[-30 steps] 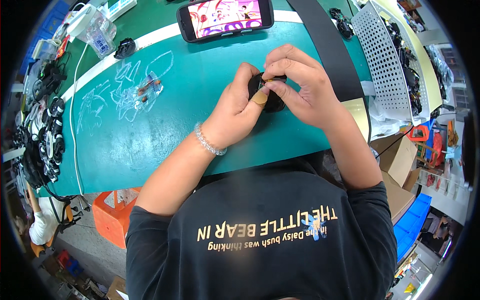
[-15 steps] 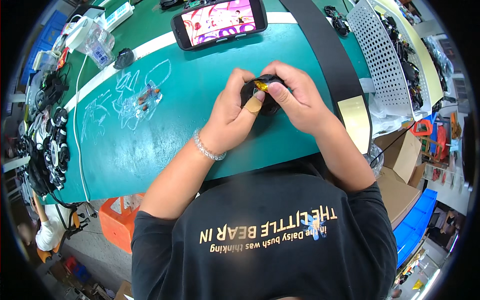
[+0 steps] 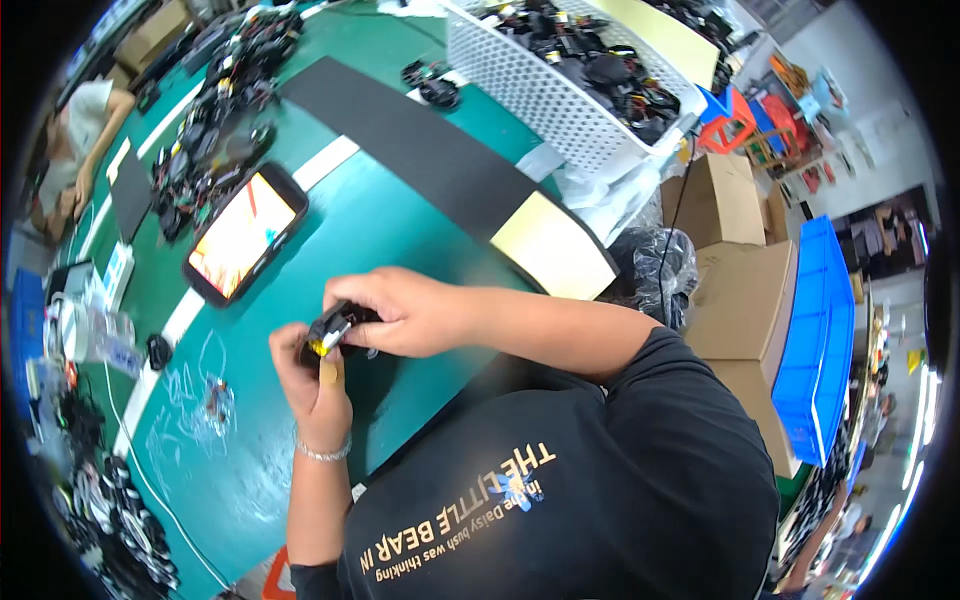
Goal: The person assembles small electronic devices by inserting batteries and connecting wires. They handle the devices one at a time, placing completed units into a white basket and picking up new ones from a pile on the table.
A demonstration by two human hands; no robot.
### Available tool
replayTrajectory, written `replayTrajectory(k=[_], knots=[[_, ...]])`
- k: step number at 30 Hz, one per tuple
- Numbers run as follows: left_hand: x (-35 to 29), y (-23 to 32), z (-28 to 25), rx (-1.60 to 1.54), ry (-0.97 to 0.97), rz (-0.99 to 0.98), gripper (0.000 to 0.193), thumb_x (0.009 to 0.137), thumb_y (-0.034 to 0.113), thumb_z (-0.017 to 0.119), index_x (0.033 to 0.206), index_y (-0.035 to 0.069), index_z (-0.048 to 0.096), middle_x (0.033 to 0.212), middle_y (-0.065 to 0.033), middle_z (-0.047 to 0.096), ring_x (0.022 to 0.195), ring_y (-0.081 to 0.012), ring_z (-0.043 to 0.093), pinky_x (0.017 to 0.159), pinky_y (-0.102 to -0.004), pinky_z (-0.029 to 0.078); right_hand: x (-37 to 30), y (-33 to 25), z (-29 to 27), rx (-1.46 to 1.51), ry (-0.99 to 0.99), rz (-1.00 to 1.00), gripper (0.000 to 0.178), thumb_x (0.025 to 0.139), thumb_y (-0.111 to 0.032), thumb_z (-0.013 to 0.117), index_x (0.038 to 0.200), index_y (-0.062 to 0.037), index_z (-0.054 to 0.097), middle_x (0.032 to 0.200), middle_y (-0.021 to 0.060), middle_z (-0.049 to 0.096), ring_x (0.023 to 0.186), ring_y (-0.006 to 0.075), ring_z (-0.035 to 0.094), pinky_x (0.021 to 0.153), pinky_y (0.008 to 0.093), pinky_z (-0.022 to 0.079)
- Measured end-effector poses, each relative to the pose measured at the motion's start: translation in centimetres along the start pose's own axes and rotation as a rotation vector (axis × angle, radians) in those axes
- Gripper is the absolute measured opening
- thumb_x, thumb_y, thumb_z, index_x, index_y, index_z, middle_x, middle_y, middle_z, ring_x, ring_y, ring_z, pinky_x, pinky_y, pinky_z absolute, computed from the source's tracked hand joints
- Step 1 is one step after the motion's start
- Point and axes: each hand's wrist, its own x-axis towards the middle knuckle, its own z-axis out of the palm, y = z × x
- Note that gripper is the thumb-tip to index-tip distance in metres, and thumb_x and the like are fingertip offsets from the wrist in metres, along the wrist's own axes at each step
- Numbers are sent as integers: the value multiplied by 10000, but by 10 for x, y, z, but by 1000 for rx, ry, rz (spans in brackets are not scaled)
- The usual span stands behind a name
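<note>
Both hands hold a small black rounded plastic part [image 3: 338, 318] above the green tabletop. A shiny yellow piece and a pale strip show in its opening. My left hand [image 3: 312, 385] grips its near left side, the thumb with a tan covering pressed up against it. My right hand [image 3: 405, 312] closes over its far right side, fingers curled round the back. Some of the part is hidden behind the fingers. A phone [image 3: 245, 235] with a lit screen leans on the table beyond my left hand.
To the right, a white perforated basket [image 3: 560, 125] holds many black parts. A black mat strip [image 3: 420, 165] with a cream panel [image 3: 555, 245] crosses the table. Black parts [image 3: 215, 140] are heaped beyond the phone. A clear plastic bag [image 3: 215, 405] lies left; cardboard boxes [image 3: 740, 300] stand right.
The view has swung to the right, so the basket and boxes show more fully. Both hands still hold the black part, now turned, with a pale strip showing beside the yellow piece.
</note>
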Motion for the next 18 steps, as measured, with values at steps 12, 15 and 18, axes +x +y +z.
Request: replayTrajectory(k=[12,15,18], knots=[[14,-4,11,66,-166,-152,174,907,202,490,959,52,421,663,-2,404,591,-74,359,526,-212,291,-80,-29,-261,261,1087,-192,231,839,-176,600,991,-13,539,797,80,600,675,150,594,621,300,500],[19,-8,8,14,-169,-187,160,905,184,495,954,49,425,678,-9,421,595,-76,376,524,-211,310,-99,7,-356,31,1192,103,258,816,-189,638,968,-12,531,807,40,579,668,123,557,627,271,470],[24,-11,9,-87,-183,-216,170,896,178,516,953,45,425,703,-21,445,599,-79,397,523,-206,331,-120,45,-422,-476,1233,339,345,744,-220,657,963,41,605,852,159,639,712,222,611,684,358,481]])
